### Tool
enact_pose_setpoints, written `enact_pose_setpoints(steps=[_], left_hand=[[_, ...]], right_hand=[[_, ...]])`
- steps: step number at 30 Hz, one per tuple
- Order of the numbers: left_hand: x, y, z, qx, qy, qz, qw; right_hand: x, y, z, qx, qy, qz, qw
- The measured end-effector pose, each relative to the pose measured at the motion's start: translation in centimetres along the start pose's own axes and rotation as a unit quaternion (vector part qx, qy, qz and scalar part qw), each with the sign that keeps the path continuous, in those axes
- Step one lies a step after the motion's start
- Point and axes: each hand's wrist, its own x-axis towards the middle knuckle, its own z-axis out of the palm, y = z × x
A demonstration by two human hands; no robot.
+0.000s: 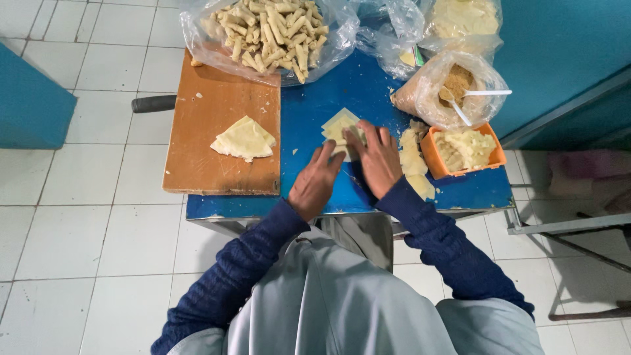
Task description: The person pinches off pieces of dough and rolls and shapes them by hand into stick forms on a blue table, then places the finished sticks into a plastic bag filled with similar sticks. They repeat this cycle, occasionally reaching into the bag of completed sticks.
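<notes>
Wrapper stack on board, tub right, rolls bag behind

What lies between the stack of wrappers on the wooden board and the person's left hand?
In the head view, only bare wooden board and blue table lie between the wrapper stack and the left hand.

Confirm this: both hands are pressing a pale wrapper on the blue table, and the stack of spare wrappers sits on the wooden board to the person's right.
One detail is wrong. The head view shows the stack of spare wrappers on the wooden board to the person's left, not right. Both the left hand and right hand do press a pale wrapper on the blue table.
</notes>
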Motion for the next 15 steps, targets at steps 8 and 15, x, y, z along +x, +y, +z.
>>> enact_pose_setpoints(steps=[8, 15], left_hand=[[-0.4, -0.1, 0.3, -0.001, 0.007, 0.022, 1.0], [-0.1, 0.5, -0.3, 0.016, -0.005, 0.018, 1.0]], right_hand=[[4.5, 1.5, -0.8, 0.068, -0.032, -0.015, 0.997], [4.5, 1.5, -0.4, 0.16, -0.024, -0.039, 0.986]])
